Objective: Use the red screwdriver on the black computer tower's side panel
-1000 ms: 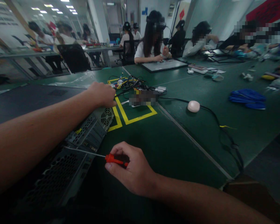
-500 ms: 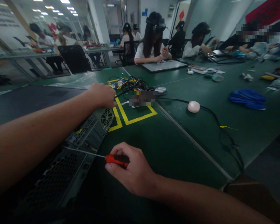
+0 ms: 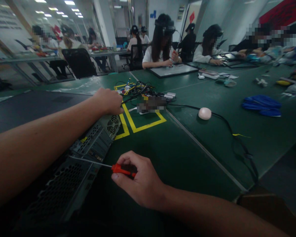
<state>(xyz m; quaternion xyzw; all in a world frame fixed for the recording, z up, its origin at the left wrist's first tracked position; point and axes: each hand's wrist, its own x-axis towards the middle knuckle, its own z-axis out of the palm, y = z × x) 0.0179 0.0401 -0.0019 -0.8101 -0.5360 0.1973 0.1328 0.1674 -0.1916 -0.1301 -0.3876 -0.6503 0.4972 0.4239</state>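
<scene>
A computer case point(image 3: 71, 171) lies on its side on the green table point(image 3: 177, 151), its perforated rear panel with a small fan facing me. My right hand point(image 3: 138, 179) is closed around a screwdriver point(image 3: 106, 165) with a red and black handle; its thin shaft points left and its tip touches the rear panel. My left hand point(image 3: 110, 100) rests curled over the far top corner of the case, gripping it.
Yellow tape squares point(image 3: 138, 123) mark the table beyond the case, with a tangle of cables point(image 3: 138, 88) behind. A pink round object point(image 3: 204, 113) on a black cable lies to the right, blue gloves point(image 3: 261, 104) farther right. Several people sit working at the far side.
</scene>
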